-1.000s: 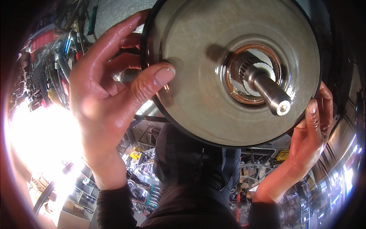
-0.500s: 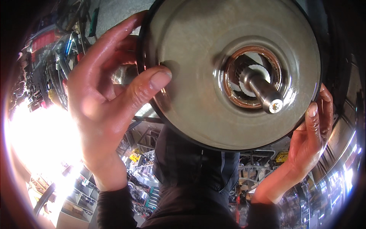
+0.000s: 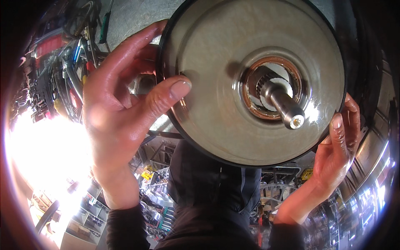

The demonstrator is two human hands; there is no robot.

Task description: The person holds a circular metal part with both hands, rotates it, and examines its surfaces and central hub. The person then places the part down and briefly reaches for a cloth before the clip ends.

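Note:
A large round metal disc (image 3: 208, 125), dull grey-beige with a black rim, fills the upper middle. Its off-centre opening has a coppery ring (image 3: 249, 102) around it. Through that opening stands a steel shaft (image 3: 285, 106), splined lower down and smooth toward its bright tip. My left hand (image 3: 121, 100) grips the disc's left edge, thumb lying on the face and fingers round behind the rim. At the lower right edge, my right hand (image 3: 337, 146) holds the rim, its thumb tip against it. Both hands look wet and shiny. Whatever sits under the disc is mostly hidden.
Pliers and other hand tools (image 3: 68, 71) lie crowded on the left, near a green-handled tool (image 3: 105, 27) on the grey metal worktop (image 3: 137, 14). Below are open divided trays (image 3: 89, 221) and cluttered parts. A dark ribbed part (image 3: 377, 121) stands at right.
The disc has dropped slightly away from me and looks a little smaller. More of the shaft's splines show in the opening. My left hand has shifted right with the rim; my right hand slightly left.

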